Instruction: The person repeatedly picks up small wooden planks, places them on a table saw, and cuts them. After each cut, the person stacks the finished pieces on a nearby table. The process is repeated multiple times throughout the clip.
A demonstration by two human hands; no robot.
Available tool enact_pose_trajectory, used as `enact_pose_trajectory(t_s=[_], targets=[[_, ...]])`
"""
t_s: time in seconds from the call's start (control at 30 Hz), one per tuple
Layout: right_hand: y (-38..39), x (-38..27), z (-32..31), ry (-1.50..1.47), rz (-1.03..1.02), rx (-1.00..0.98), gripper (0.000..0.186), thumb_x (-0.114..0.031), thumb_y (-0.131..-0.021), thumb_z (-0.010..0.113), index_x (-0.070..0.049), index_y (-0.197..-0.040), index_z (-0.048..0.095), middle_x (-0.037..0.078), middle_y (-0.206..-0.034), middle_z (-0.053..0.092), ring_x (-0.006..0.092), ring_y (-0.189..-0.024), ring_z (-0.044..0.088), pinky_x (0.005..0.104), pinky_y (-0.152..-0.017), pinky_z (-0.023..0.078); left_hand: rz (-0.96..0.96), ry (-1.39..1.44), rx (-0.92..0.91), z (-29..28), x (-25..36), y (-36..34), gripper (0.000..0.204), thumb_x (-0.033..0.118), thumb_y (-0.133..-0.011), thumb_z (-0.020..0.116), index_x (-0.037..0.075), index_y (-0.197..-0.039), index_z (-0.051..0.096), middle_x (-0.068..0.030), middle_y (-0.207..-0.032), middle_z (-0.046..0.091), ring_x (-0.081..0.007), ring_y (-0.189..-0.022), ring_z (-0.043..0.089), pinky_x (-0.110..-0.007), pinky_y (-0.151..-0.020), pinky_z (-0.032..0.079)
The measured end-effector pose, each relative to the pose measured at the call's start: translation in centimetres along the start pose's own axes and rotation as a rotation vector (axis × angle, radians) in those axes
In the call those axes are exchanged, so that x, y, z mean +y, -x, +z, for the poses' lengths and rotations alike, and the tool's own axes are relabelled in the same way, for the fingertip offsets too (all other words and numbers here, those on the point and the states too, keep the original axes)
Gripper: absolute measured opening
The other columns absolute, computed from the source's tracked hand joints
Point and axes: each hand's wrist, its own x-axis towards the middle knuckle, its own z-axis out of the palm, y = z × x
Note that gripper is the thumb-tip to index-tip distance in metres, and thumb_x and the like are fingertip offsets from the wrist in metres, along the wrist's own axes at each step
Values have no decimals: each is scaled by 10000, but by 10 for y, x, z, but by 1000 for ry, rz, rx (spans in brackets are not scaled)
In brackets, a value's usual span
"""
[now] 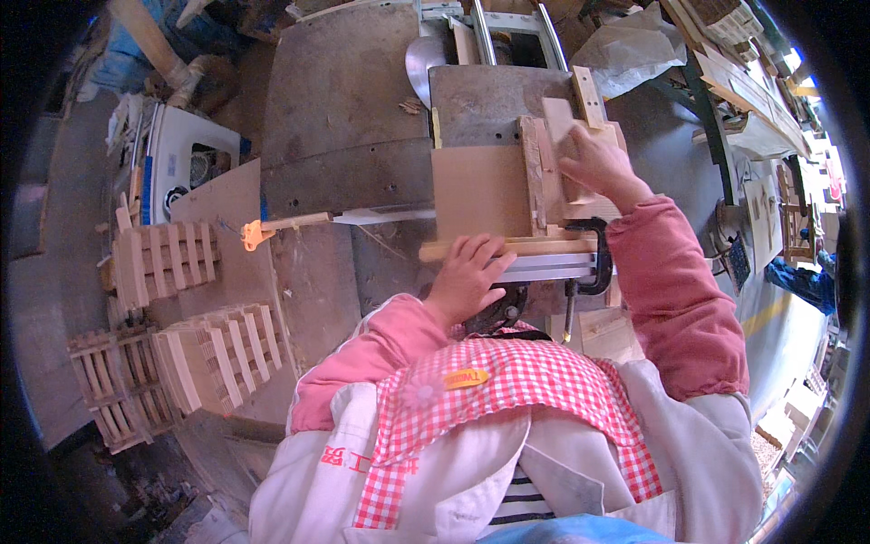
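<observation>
My left hand (467, 276) curls over a long wooden strip (530, 246) along an aluminium rail (544, 270) at the front of a plywood board (476, 195) on the machine table. My right hand (598, 168) grips a pale wooden piece (557, 122) beside an upright wooden batten (530, 172) on that board, its fingertips partly hidden. A black C-clamp (601, 263) sits at the rail's right end. A round saw blade (421, 68) shows beyond the board, left of a metal plate (498, 104). An orange-ended stick (254, 236) lies at the left.
Stacks of slotted wooden pieces (217, 358) stand at lower left, beside a white machine housing (199, 163). A clear plastic sheet (625, 50) lies at back right. Timber boards (743, 82) line the right side, where part of a person in blue (802, 286) shows at the edge.
</observation>
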Motion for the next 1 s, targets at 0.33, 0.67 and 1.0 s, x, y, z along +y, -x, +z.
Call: enact_pose_trajectory(t_s=[0.33, 0.67, 1.0], targets=[[12, 24, 12, 282, -196, 195, 518, -430, -822, 620, -65, -1188, 592, 188, -1162, 614, 335, -1152, 555, 457, -949, 460, -548, 215, 509, -20, -79, -32, 238, 166, -827, 610, 14, -1009, 632, -179, -1012, 620, -342, -988, 588, -437, -871, 465], [-55, -79, 92, 30, -411, 119, 230, -217, -863, 562, -72, -1026, 633, 160, -1098, 629, 347, -1086, 582, 446, -909, 481, -963, 348, 349, -10, -120, -62, 333, 263, -798, 632, 2, -1003, 662, -183, -946, 697, -333, -912, 667, -418, -813, 512], [-88, -66, 96, -318, -414, 95, 180, -184, -873, 569, -48, -986, 605, 212, -973, 645, 410, -944, 612, 461, -828, 488, -889, 356, 229, -15, -126, -63, 246, 185, -766, 675, 23, -951, 685, -161, -897, 699, -289, -846, 677, -382, -754, 519]])
